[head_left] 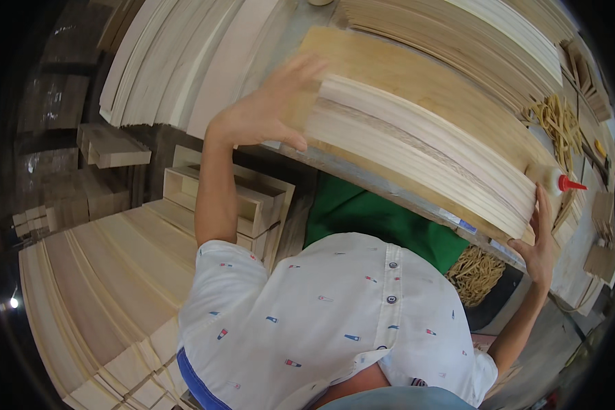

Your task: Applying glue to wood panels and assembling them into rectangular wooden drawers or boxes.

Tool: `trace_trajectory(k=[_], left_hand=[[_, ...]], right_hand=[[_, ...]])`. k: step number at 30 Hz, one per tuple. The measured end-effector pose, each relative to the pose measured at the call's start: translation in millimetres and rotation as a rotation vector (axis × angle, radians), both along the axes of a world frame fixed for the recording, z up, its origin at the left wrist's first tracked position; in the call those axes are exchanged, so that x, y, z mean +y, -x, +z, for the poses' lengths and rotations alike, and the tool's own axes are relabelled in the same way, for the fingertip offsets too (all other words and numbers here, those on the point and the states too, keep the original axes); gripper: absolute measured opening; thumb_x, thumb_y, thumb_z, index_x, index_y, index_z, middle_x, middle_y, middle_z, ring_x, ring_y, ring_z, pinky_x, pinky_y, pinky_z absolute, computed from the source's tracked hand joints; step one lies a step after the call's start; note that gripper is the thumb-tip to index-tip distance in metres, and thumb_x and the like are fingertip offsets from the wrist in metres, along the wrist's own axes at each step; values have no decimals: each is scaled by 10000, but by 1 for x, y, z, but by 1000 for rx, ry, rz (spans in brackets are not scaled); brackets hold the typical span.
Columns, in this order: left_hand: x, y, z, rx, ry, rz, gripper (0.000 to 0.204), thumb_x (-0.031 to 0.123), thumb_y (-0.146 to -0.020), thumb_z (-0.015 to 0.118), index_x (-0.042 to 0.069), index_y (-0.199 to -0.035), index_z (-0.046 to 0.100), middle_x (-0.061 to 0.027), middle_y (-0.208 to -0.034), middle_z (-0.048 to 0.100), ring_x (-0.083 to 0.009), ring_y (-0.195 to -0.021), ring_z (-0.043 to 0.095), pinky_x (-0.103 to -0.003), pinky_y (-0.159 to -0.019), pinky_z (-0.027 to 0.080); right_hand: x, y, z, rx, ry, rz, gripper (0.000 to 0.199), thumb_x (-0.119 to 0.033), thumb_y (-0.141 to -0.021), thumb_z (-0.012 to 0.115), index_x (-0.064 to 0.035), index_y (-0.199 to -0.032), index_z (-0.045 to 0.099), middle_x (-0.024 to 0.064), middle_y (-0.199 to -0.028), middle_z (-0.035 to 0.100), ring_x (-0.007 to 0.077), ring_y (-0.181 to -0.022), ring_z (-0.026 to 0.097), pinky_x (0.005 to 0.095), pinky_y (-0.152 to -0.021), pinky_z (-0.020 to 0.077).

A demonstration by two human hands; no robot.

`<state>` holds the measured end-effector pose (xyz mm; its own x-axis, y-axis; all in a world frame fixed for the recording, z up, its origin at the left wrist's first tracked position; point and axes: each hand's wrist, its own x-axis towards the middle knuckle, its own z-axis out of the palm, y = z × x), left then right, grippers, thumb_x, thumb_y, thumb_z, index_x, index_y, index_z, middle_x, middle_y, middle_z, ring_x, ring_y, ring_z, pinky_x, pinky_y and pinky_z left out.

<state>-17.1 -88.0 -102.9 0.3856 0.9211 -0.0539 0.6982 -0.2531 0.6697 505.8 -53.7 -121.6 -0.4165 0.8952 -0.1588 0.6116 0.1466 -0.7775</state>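
Note:
A stack of pale wooden strips (417, 143) lies on a tan wooden board (389, 65) at the edge of the workbench in front of me. My left hand (270, 102) is at the stack's left end, its thumb and fingers spread wide and the fingertips smeared by motion. At the opposite end, my right hand (540, 249) rests with stretched fingers against the ends of the strips, the thumb near their front corner. Just beyond it is a glue bottle (547, 179) with a red nozzle cap.
Behind the board lie long piles of thin wooden strips (458, 41). More boards are stacked at the upper left (178, 61) and lower left (96, 287). Wooden boxes (253, 205) stand below the bench. A bundle of tan bands (557, 126) lies at the right; a green cloth (362, 212) hangs below.

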Motion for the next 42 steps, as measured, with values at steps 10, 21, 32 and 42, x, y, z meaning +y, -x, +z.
trace_trajectory(k=[10,21,32,42], left_hand=[[17,6,-26,-160,142,-107,1163,366,-525,845,123,-1479,228,-129,-1528,201,-290,-1409,197,-408,-1136,220],[19,-3,-35,-147,95,-180,995,144,-617,673,52,-1478,183,-153,-1520,194,-309,-1384,247,-358,-1129,239],[14,-13,-15,-192,291,52,1098,115,-492,723,100,-1484,253,-69,-1529,246,-244,-1402,234,-392,-1087,277],[9,-35,-22,-325,307,147,1058,99,-555,671,113,-1501,197,-136,-1519,238,-261,-1373,286,-401,-1083,267]], right_hand=[[0,8,3,23,89,-36,1227,-425,-505,824,-106,-1496,175,60,-1541,215,243,-1366,318,427,-1126,279],[-7,-5,6,63,117,-22,1136,-22,-532,772,-112,-1498,182,56,-1548,202,236,-1399,257,395,-1109,303],[5,-3,8,-115,6,62,1072,-73,-574,822,-135,-1479,249,57,-1543,204,249,-1371,293,384,-1014,408],[-7,-13,-2,27,-24,34,1062,-126,-607,827,-140,-1487,231,69,-1543,200,254,-1354,319,383,-1016,407]])
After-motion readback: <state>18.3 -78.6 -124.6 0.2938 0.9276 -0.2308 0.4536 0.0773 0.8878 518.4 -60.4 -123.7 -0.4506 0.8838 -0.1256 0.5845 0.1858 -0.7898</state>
